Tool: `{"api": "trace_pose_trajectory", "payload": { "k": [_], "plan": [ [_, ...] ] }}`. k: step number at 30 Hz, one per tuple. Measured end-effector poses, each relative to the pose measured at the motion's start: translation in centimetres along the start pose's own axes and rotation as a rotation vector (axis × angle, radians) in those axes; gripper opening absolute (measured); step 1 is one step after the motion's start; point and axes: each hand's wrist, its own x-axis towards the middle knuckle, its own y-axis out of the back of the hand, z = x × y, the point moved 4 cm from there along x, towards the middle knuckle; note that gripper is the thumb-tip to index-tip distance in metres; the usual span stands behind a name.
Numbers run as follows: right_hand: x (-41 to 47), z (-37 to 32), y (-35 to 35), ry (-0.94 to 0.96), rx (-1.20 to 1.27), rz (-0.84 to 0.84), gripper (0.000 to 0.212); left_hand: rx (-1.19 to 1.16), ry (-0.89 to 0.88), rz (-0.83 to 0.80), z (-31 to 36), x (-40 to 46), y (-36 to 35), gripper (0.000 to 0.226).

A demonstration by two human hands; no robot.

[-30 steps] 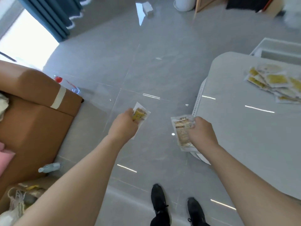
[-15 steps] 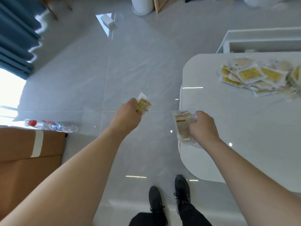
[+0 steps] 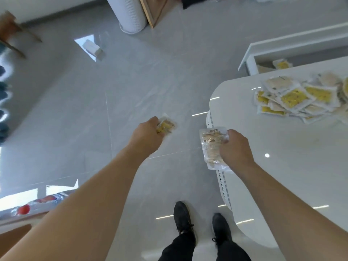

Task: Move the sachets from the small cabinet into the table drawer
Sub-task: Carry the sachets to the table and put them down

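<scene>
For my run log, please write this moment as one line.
left hand: grips yellow sachet | right hand: grips pale sachet | sachet pile on table | drawer: open

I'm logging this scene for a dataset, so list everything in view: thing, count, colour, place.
yellow sachet: one, yellow and clear, gripped in the left hand
pale sachet: one, clear with beige contents, gripped in the right hand
sachet pile: many, yellow and beige, on the table, far right
table: one, glossy white, right
open drawer: one, white, beyond the table, a few sachets inside
cylinder: one, white, floor, top centre
small box: one, white, floor, upper left
bottle: one, clear with red cap, lower left
shoes: two, black, bottom centre
left hand: one
right hand: one
</scene>
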Motion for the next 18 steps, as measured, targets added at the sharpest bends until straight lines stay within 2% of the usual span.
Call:
{"api": "trace_pose_trajectory", "payload": {
  "k": [14,18],
  "plan": [
    [14.5,-3.3,2.1,-0.223,0.204,0.046,0.013,0.177,-0.141,-0.115,9.1,18.5,3.6,0.016],
    [18.5,-5.8,2.1,-0.277,0.234,0.077,0.028,0.209,-0.189,-0.146,10.8,24.2,5.5,0.017]
  ]
}}
